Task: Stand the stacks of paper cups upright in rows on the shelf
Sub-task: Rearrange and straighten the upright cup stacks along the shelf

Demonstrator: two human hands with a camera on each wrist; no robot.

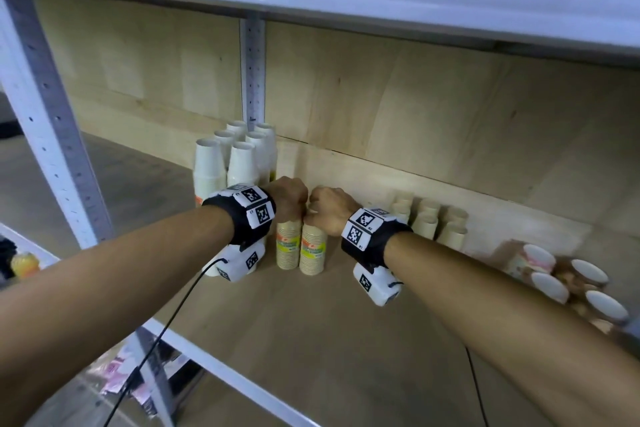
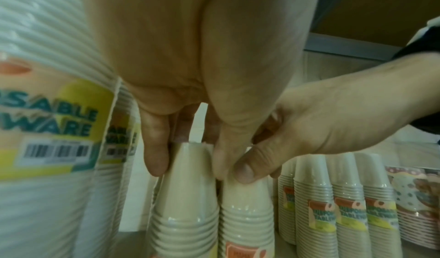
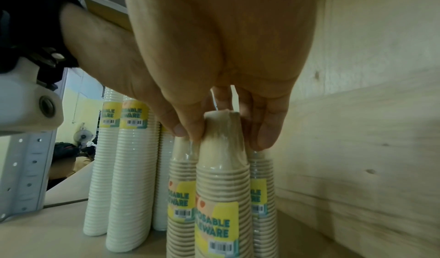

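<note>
Two wrapped beige paper cup stacks stand upright side by side on the wooden shelf (image 1: 346, 340). My left hand (image 1: 287, 201) grips the top of the left stack (image 1: 287, 250), fingers curled round it (image 2: 154, 160). My right hand (image 1: 325, 208) pinches the top of the right stack (image 1: 313, 253) between thumb and fingers (image 3: 262, 136). In the right wrist view the held stack (image 3: 221, 177) has another beige stack (image 3: 262, 177) close behind it. The two hands touch each other.
Tall white cup stacks (image 1: 235, 156) stand in rows at the back left, beside the steel upright (image 1: 254, 73). More beige stacks (image 1: 429, 218) stand to the right by the back wall. Patterned cup stacks (image 1: 568, 281) lie on their sides at the far right.
</note>
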